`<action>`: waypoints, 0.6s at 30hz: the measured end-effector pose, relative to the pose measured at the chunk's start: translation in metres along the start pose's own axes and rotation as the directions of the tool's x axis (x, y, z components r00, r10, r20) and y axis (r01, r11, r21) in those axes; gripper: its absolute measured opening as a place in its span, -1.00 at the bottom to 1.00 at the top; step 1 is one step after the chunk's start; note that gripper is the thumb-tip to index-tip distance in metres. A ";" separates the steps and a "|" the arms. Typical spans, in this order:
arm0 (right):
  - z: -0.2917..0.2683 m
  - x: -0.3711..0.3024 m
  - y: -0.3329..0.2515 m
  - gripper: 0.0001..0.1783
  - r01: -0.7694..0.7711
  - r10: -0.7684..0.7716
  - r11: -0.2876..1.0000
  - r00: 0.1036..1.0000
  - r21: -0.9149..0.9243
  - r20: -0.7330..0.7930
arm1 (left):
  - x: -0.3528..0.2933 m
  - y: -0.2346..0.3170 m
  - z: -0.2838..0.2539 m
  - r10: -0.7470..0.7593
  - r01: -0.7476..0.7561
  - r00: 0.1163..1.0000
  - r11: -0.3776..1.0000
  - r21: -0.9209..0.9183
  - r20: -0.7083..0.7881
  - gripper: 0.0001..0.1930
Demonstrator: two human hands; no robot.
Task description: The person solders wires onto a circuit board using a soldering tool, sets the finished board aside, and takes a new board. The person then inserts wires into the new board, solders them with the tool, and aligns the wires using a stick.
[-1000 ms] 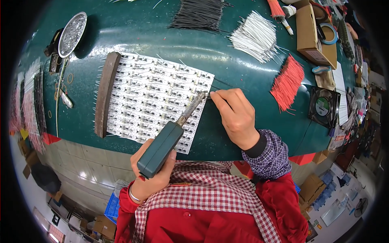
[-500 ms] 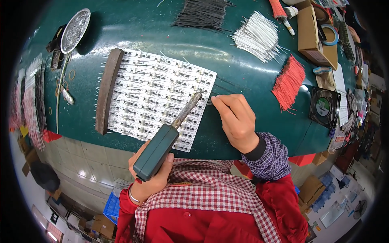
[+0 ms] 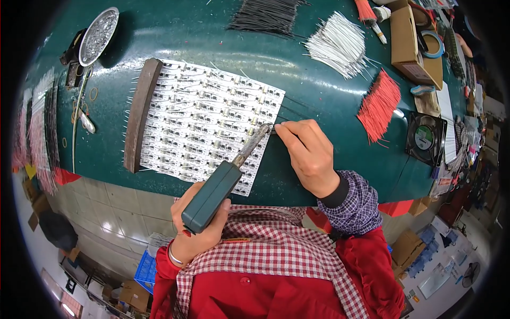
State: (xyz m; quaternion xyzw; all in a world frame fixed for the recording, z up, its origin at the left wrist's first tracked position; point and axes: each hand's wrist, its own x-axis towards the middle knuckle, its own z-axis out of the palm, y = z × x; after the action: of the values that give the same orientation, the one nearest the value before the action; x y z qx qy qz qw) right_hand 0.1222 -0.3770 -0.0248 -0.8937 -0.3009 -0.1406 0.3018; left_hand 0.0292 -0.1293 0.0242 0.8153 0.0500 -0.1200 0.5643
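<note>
My left hand (image 3: 192, 245) is wrapped round the dark green handle of a soldering gun (image 3: 211, 195). Its long metal barrel slants up and right over a white panel of small circuit boards (image 3: 199, 119). At the panel's right edge, the tip meets the pinched fingertips of my right hand (image 3: 312, 159). Between those fingertips is a thin black wire (image 3: 274, 129), mostly hidden. Thin black wires (image 3: 297, 109) stick out from the edge just beyond. A brown bar (image 3: 142, 117) lies along the panel's left side, with wire ends poking out past it.
Bundles of black (image 3: 264, 16), white (image 3: 337, 45) and red wires (image 3: 379, 106) lie on the green table (image 3: 340, 183). A metal bowl (image 3: 99, 37) stands far left. At right are a small fan (image 3: 425, 139) and a cardboard box (image 3: 406, 40) with tape rolls.
The soldering gun has shifted slightly right, bringing its tip against my right fingertips at the panel edge. My right hand has moved a little to the left and up.
</note>
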 end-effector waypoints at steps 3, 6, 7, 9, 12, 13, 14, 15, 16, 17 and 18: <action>0.000 0.001 -0.001 -0.58 0.000 0.000 1.000 1.000 -0.008 0.007 | -0.002 -0.005 0.001 0.021 -0.021 1.000 1.000 0.000 0.011 -0.80; 0.000 0.001 -0.001 -0.58 -0.002 0.002 1.000 1.000 -0.016 0.011 | -0.002 -0.002 -0.001 -0.019 0.018 0.999 0.999 0.030 0.039 -0.80; 0.000 0.000 -0.001 -0.58 -0.002 0.002 1.000 1.000 -0.019 0.012 | -0.003 -0.003 -0.001 -0.018 0.017 0.999 0.999 0.030 0.039 -0.80; 0.000 0.000 -0.001 -0.58 -0.004 0.004 1.000 1.000 -0.023 0.015 | -0.006 -0.007 -0.001 -0.014 0.013 1.000 0.999 0.045 0.020 -0.79; 0.000 0.001 -0.002 -0.59 -0.004 0.004 1.000 1.000 -0.028 0.015 | -0.013 -0.012 0.000 -0.060 0.060 0.998 0.998 0.013 -0.032 -0.77; 0.000 0.001 -0.002 -0.59 -0.003 0.003 1.000 1.000 -0.028 0.011 | -0.013 -0.013 0.001 -0.060 0.060 0.998 0.998 0.014 -0.033 -0.77; 0.001 0.000 -0.002 -0.59 -0.002 0.003 1.000 1.000 -0.027 0.011 | -0.013 -0.014 0.001 0.003 -0.002 0.998 1.000 0.012 -0.059 -0.76; 0.002 -0.001 -0.002 -0.59 -0.014 0.014 0.999 1.000 -0.029 0.008 | -0.012 -0.014 0.002 0.066 -0.065 0.994 0.998 0.011 -0.084 -0.75; 0.002 -0.002 -0.002 -0.59 -0.026 0.026 0.999 1.000 -0.030 0.006 | -0.014 -0.014 0.001 0.066 -0.066 0.994 0.998 0.010 -0.084 -0.75; 0.002 -0.002 -0.003 -0.59 -0.025 0.025 0.999 1.000 -0.030 0.006 | -0.016 -0.014 0.000 0.037 -0.036 0.996 0.999 0.016 -0.076 -0.74; 0.001 -0.002 -0.004 -0.59 -0.005 0.004 1.000 0.999 -0.031 -0.033 | -0.017 -0.014 0.000 0.008 -0.006 0.998 1.000 0.022 -0.069 -0.74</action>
State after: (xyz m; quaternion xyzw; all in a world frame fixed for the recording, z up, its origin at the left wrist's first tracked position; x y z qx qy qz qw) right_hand 0.1184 -0.3744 -0.0248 -0.8965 -0.2916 -0.1589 0.2932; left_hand 0.0094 -0.1231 0.0156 0.8253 0.0652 -0.0904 0.5535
